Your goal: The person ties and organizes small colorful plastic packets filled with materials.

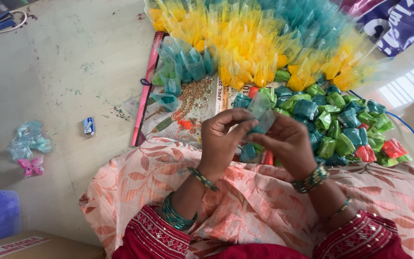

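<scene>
Peach floral cloth [245, 201] covers the lap beneath both wrists. Above it, the left hand [221, 141] and right hand [288, 144] meet, fingers pinched together on a small teal net pouch [262, 112] held between them. Just beyond the right hand lies a heap of green, teal and red wrapped packets [346, 129]. Farther off, past both hands, sits a bank of yellow and teal filled pouches [264, 43]. Beads [195, 96] are scattered on a calendar sheet [224, 91] beyond the left hand.

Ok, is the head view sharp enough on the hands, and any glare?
Head view: both hands, left hand and right hand, are fairly sharp, holding a teal net pouch; a window glare patch washes out the floor at right; the pile of yellow pouches looks soft.
</scene>
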